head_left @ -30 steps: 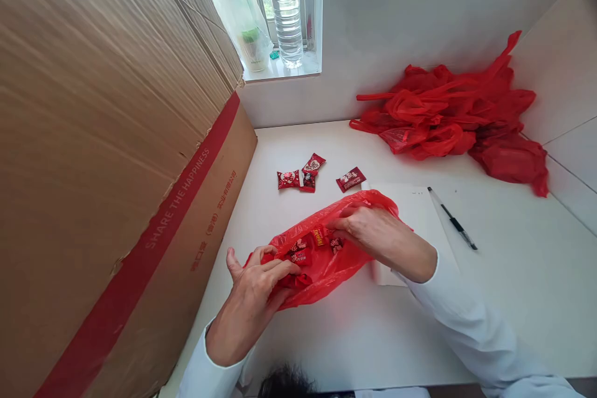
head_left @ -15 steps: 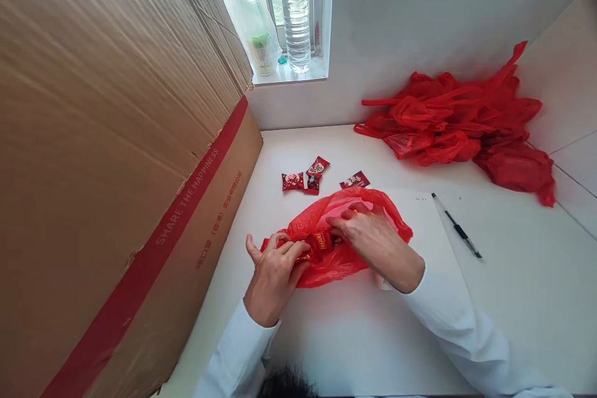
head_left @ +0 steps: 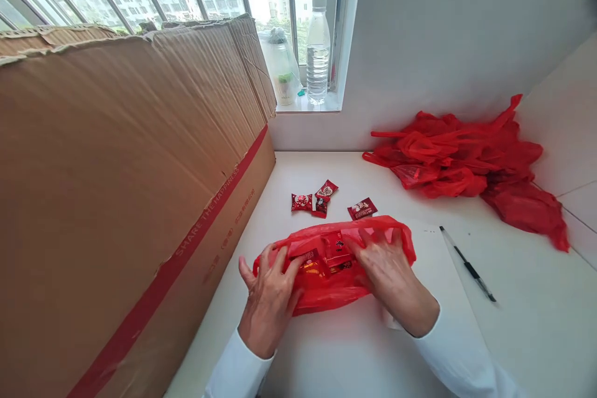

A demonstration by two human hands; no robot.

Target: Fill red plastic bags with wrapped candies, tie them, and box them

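A red plastic bag point(head_left: 321, 305) lies open on the white table, its mouth facing up. Inside it are several small wrapped packets point(head_left: 336, 245) in red, with a shiny orange-gold one point(head_left: 313, 267) among them. My left hand point(head_left: 270, 292) rests at the bag's left end, fingers spread over the packets and rim. At the right end, the spread fingers of my right hand point(head_left: 380, 261) reach into the bag beside the packets; its fingertips are slightly blurred. Behind the bag lie three dark red packets point(head_left: 302, 202) close together, and a single flat one point(head_left: 362, 209) to their right.
A tall cardboard box point(head_left: 153, 155) walls off the left side. Crumpled red bags point(head_left: 448, 155) are heaped at the back right. A black pen point(head_left: 470, 268) lies beside white paper point(head_left: 431, 267). On the windowsill stand a water bottle point(head_left: 318, 62) and a bagged cup point(head_left: 284, 78).
The view has tilted up, so everything sits lower in the picture. Inside the bag the packets lie differently and more of them show. Both hands remain at its two ends.
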